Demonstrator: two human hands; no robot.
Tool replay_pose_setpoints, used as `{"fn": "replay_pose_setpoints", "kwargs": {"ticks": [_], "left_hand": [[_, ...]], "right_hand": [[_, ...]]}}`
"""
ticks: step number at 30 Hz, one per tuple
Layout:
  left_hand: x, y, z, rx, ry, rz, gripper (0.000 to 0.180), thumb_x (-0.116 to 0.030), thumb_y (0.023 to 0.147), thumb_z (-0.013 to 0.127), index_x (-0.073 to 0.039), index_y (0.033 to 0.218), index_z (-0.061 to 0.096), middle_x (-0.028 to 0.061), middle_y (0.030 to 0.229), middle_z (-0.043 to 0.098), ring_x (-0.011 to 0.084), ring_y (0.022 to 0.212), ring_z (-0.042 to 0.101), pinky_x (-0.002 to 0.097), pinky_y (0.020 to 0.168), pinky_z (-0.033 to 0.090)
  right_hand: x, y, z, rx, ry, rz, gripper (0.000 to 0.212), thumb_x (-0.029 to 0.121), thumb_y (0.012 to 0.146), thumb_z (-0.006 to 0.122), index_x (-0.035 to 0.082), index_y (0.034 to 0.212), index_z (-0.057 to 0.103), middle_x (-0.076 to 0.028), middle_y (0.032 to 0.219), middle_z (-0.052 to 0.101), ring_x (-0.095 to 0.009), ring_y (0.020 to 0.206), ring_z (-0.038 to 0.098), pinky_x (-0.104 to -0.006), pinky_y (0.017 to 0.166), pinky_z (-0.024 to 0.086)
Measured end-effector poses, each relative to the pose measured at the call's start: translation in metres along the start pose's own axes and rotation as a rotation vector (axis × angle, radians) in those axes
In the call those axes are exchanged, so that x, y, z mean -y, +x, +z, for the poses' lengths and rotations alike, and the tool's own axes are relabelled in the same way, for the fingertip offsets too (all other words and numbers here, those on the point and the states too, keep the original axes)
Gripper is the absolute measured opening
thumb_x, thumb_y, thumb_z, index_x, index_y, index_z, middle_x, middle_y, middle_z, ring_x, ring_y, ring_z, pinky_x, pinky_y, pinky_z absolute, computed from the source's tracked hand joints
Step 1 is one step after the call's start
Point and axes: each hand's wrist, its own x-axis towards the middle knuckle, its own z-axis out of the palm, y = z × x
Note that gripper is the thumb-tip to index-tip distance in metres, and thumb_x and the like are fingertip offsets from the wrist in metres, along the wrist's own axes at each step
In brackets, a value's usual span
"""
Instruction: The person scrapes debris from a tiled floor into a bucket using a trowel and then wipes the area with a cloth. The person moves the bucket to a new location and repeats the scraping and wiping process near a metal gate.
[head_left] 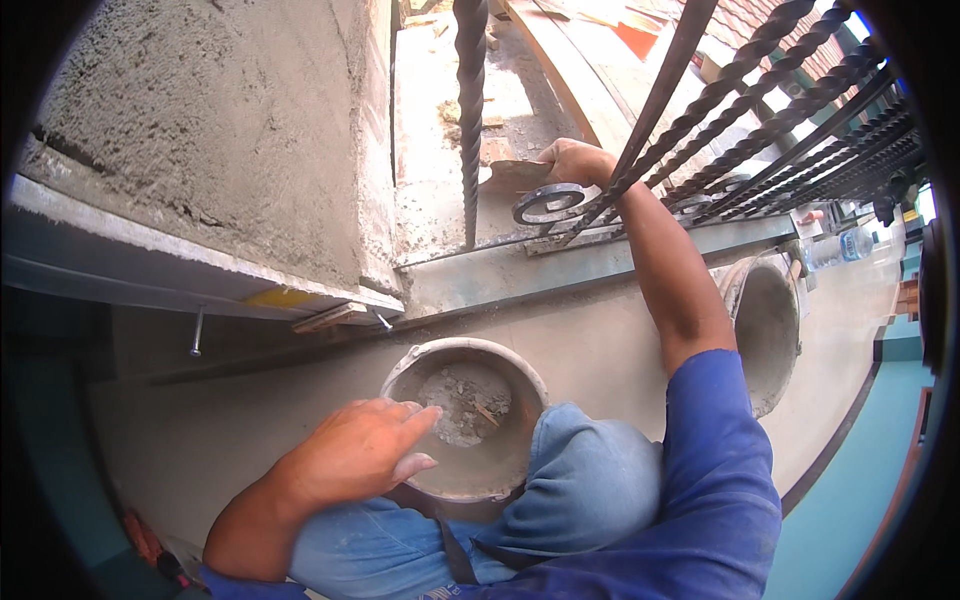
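Observation:
My right hand (580, 162) reaches out through the iron railing and is closed on a trowel. The trowel's blade (514, 176) points left, low over the ledge outside; its handle is hidden in my grip. My left hand (370, 447) hovers over the near side of a round bucket (470, 346), holding nothing, with thumb and fingers apart. Grey mortar (460, 405) with a small stick in it lies at the bottom of this bucket, which stands by my knee. A scrolled iron piece (550, 203) curls just below my right wrist.
Twisted railing bars (470, 120) stand around my right arm. A plastered column (220, 100), edged by a board (180, 270) with protruding screws (197, 332), rises at left. Another bucket (770, 330) stands at right, near clear plastic bottles (845, 248). Planks (580, 75) lie outside.

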Motion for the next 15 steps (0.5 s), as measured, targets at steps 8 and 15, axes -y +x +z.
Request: {"fn": "replay_pose_setpoints", "kwargs": {"ticks": [8,15], "left_hand": [[-0.001,0.0,0.0,-0.001,-0.012,-0.019,0.055,-0.032,0.093,0.072,0.001,0.135,0.058,0.0203,0.126,0.068,0.0389,0.116,0.064,0.0464,0.098,0.051],[0.0,-0.004,0.0,-0.012,-0.018,-0.033,0.053,-0.032,0.094,0.07,0.001,0.135,0.058,0.0191,0.123,0.068,0.038,0.113,0.064,0.0463,0.096,0.051]], "right_hand": [[0.005,-0.021,0.0,-0.23,0.829,0.124,0.055,0.01,0.092,0.063,-0.002,0.144,0.051,-0.021,0.125,0.063,-0.029,0.098,0.071,-0.0386,0.073,0.067],[-0.008,-0.048,0.017,-0.502,1.541,-0.064,0.035,0.01,0.097,0.068,-0.001,0.128,0.054,-0.015,0.116,0.061,-0.029,0.101,0.068,-0.0462,0.08,0.064]]}}
